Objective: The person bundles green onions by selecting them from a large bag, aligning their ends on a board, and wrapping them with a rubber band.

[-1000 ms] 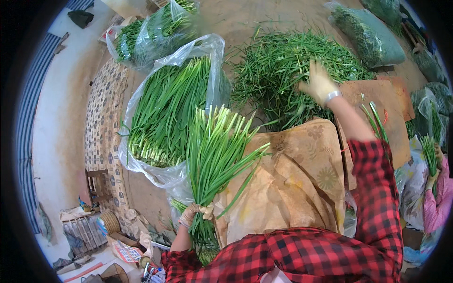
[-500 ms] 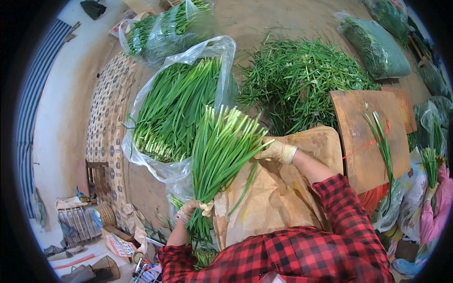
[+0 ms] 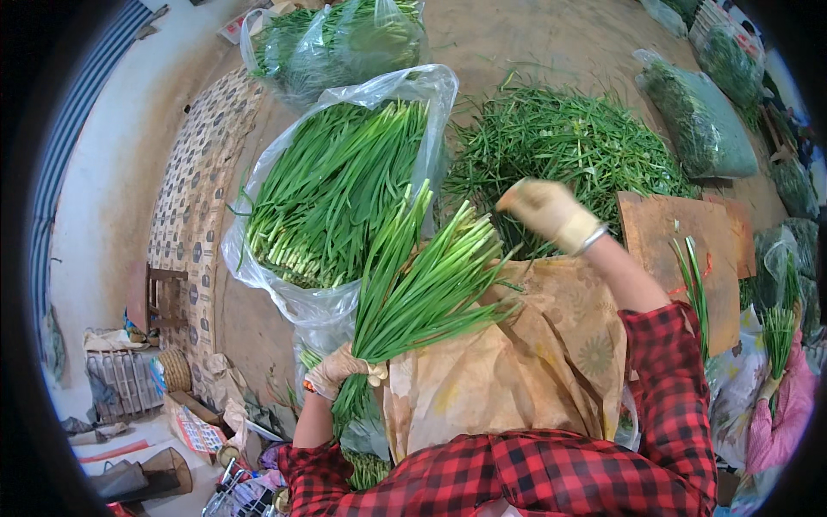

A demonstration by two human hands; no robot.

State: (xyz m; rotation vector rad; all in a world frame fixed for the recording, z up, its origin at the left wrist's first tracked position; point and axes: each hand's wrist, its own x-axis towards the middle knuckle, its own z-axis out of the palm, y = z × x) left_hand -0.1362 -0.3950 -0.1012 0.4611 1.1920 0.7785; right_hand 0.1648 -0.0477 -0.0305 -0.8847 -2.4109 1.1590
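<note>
- Head view: your gloved left hand [image 3: 338, 372] is clamped around a bunch of green stalks [image 3: 431, 297], gripped near its leafy end.
- From that grip, the bunch fans up and to the right, its pale cut ends spread in two clusters; leaf tips hang below your fist.
- Your gloved right hand [image 3: 551, 215] hovers apart from the bunch, beyond its cut ends; blur prevents telling whether the fingers pinch anything.
- Beneath the bunch, a stained brown cloth [image 3: 517, 379] covers your lap.
- Just beyond the bunch, on the left, an open clear plastic bag [image 3: 438, 84] holds neatly layered stalks [image 3: 336, 189].
- Past your right hand sits a loose heap of green leaves [image 3: 594, 142].
- To the right, a brown board [image 3: 659, 228] lies near your sleeve, a few loose stalks [image 3: 694, 293] at its edge.
- At far right, another person's pink sleeve [image 3: 780, 435] appears beside an upright bunch [image 3: 779, 336].
</note>
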